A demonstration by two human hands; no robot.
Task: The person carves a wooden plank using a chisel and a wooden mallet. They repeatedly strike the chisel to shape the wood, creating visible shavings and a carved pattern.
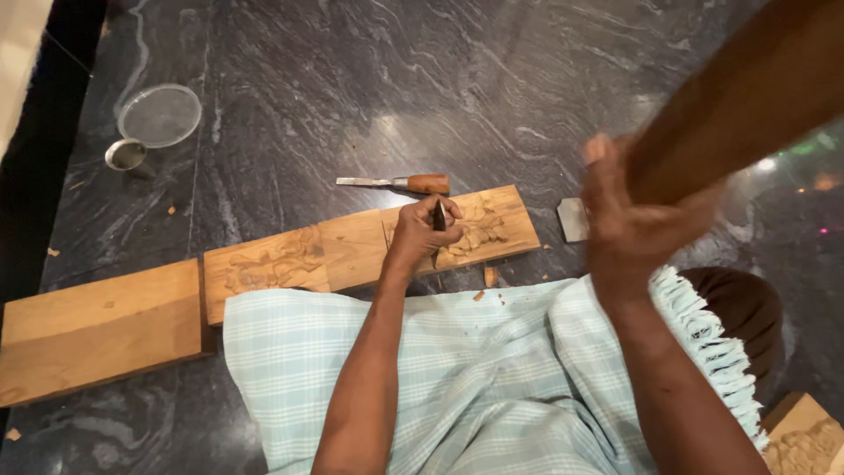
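Wooden mallet (747, 97) is gripped in the raised right hand (629, 220); the left hand (422, 230) clasps a chisel (439, 215) on the carved plank (369, 249).

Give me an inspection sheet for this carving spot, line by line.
Surface: dark veined stone floor, wood chips scattered.
Job's things: carved plank on the floor; chisel upright on it; wooden mallet raised, blurred.
Clutter: spare chisel, plain board, flat grey stone, round lid, small metal cup, another carved piece.
Hands: left hand grips the chisel; right hand grips the mallet.
Cables: nothing seen.
Surroundings: checked cloth over the lap; coloured lights at right.
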